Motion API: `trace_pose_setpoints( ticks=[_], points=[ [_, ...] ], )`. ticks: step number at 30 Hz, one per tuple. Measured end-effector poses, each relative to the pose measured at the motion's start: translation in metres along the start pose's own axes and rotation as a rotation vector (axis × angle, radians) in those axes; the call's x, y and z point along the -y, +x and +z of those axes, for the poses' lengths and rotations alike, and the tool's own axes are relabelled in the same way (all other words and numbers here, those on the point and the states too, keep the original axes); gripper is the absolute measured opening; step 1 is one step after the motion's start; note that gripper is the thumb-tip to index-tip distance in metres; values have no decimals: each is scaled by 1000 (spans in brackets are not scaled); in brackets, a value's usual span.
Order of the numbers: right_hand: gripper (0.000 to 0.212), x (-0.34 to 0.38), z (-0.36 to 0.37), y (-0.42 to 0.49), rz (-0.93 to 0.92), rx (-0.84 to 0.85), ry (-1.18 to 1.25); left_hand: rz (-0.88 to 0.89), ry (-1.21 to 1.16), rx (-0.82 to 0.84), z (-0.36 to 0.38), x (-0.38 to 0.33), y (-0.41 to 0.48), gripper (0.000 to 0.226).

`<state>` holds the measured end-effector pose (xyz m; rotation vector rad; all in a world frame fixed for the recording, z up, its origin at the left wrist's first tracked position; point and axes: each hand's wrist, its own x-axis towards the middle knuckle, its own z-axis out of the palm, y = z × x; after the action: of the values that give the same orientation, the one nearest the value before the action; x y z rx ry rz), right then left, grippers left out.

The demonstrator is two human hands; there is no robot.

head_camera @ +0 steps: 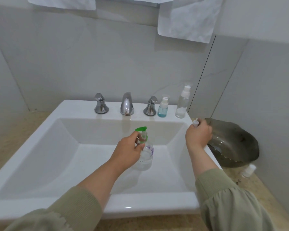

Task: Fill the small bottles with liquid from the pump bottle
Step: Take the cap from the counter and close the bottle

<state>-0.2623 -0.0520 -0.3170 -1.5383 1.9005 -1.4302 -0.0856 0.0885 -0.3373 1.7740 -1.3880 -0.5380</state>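
Note:
A clear pump bottle (147, 155) with a green pump head (141, 128) stands in the white sink basin (57, 160). My left hand (129, 148) holds a small clear bottle (143, 136) right under the green spout, against the pump bottle's neck. My right hand (198, 135) is over the sink's right rim and grips a small white pump cap (195, 122). On the sink's back ledge stand a small bottle with blue liquid (163, 107) and a taller clear spray bottle (182, 102).
A chrome tap (127, 104) with two handles (100, 104) (150, 106) sits on the back ledge. A metal bowl (233, 144) rests on the counter right of the sink. Another small white-capped bottle (248, 171) lies in front of the bowl. The wall is close on the right.

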Motion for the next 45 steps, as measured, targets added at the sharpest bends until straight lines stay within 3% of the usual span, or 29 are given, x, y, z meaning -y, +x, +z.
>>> trace_pose_setpoints(
  ticks=[5,8,12,17,20,24,29,35,45],
  points=[
    [33,15,3,-17,-113,161,184,-3,16,7,1,0,0,10],
    [32,25,5,-33,-150,346,278,-8,32,18,0,0,0,9],
    [31,34,6,-49,-37,607,417,-26,61,34,0,1,0,8],
    [13,31,5,-47,135,706,577,-45,94,48,-1,1,0,9],
    [14,30,3,-46,223,773,704,-42,113,56,0,1,0,9],
    [21,31,1,-48,271,837,784,-34,131,61,0,1,0,11],
    [20,32,1,-49,125,848,684,-42,133,61,0,1,0,13],
    [26,34,-1,-52,119,875,781,-47,154,70,0,-1,0,15],
    [31,36,-3,-57,-78,901,652,-35,136,68,-1,-4,-2,17]
  ],
)
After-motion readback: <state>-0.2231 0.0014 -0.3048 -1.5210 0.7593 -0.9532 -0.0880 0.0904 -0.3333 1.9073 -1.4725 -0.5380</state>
